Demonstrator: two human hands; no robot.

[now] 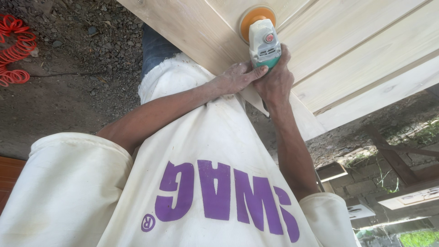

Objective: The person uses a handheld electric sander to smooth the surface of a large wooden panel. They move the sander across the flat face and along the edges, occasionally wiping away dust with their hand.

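Sanding: a small power sander is being held flat on a pale wooden door, seen in the head view.
Where the sander is: it is found at about 12 o'clock in the picture, near the door's lower edge, with its orange round pad pressed on the wood.
Right hand: the green back end of the sander is gripped from 5 o'clock; the fingers are curled tight around it.
Left hand: it is laid in from 8 o'clock, with fingers held close together and the tips pressed on the sander's side.
How it handles: the sander is judged hard, stiff and fairly light, but shaky when running, so two hands are needed.
Best hold: the narrow body behind the pad is judged the safe place.
Door: it looks heavy and stiff, with dusty, smooth boards.
Nearby: a red coiled hose is seen on the gravel at 10 o'clock.
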